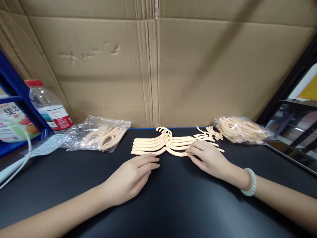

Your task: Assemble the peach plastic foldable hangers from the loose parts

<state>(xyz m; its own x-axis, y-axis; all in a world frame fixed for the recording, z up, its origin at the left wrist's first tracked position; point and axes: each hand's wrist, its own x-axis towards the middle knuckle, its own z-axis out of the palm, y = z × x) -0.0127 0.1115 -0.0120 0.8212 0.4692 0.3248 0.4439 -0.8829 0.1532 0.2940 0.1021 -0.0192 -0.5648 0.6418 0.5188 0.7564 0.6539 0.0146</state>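
Several peach-coloured plastic hangers (148,143) lie lined up one behind another on the black table, their hooks bunched in the middle. At the right end of the nearest hanger (176,153), my right hand (208,158) has its thumb and fingers closed on the arm tip. My left hand (135,177) is in front of the same hanger's left arm, fingers stretched out and holding nothing; whether it touches the arm is hard to tell. Beyond my right hand are loose peach-coloured curved pieces (210,132), partly hidden by it.
Clear bags of peach-coloured parts lie on both sides, a left bag (104,135) and a right bag (240,130). A red-capped bottle (51,105), a pale blue hairbrush (48,144) and a blue rack (12,79) stand left. Behind rises a cardboard wall (104,66); a dark glossy panel (294,132) is right.
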